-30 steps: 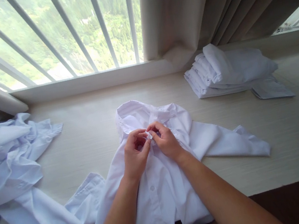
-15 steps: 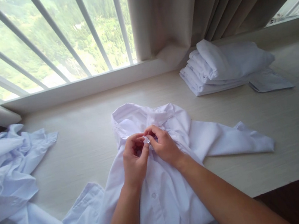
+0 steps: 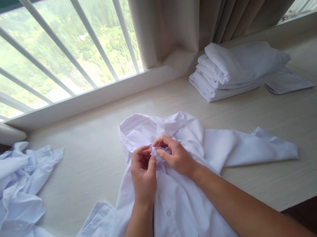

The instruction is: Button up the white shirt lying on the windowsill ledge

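Observation:
A white button-up shirt (image 3: 187,206) lies front up on the pale surface, its collar (image 3: 135,123) pointing toward the window. Just below the collar, my left hand (image 3: 143,171) pinches the edge of the front placket between thumb and fingers. My right hand (image 3: 176,156) grips the same bunched cloth from the other side, fingertips almost meeting the left ones. Whether a button sits between the fingers I cannot make out. Lower on the placket a fastened-looking button (image 3: 168,213) shows. One sleeve (image 3: 256,147) stretches out to the right.
A crumpled white garment (image 3: 11,198) spreads over the left side. At the back right stands a stack of folded white clothes (image 3: 243,65), with a flat folded piece (image 3: 289,81) beside it. Behind are a barred window (image 3: 54,51) and grey-brown curtains (image 3: 169,16).
The camera view has shifted slightly. Both hands stay at the placket; my fingertips have shifted a little, and the small bit of cloth between them is now spread wider.

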